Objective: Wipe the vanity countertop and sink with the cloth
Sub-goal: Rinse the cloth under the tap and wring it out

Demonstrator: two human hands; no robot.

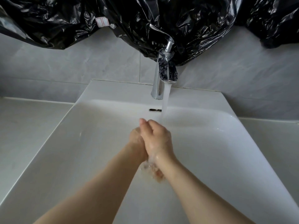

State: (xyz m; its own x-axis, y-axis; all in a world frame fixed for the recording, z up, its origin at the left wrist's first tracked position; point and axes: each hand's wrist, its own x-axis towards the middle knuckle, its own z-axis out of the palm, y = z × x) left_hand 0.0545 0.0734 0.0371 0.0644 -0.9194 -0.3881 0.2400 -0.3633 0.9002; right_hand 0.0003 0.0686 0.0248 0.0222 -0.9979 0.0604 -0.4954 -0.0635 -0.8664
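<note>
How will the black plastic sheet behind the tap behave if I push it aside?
Probably floppy and light: the black plastic sheet hangs in crumpled folds behind the tap. Its glossy surface looks slippery, more so since the left hand and right hand are wet. It might catch on the tap's raised lever.

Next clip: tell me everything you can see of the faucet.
The faucet is a tall, polished chrome single-lever mixer. It stands upright at the middle of the rear ledge of the white sink. Its thin lever is lifted, slanting up and leftward in the picture. The mirror-like body reflects the black plastic hanging behind it. It is running: a steady stream of water falls from the spout into the basin. Nothing touches it.
</note>
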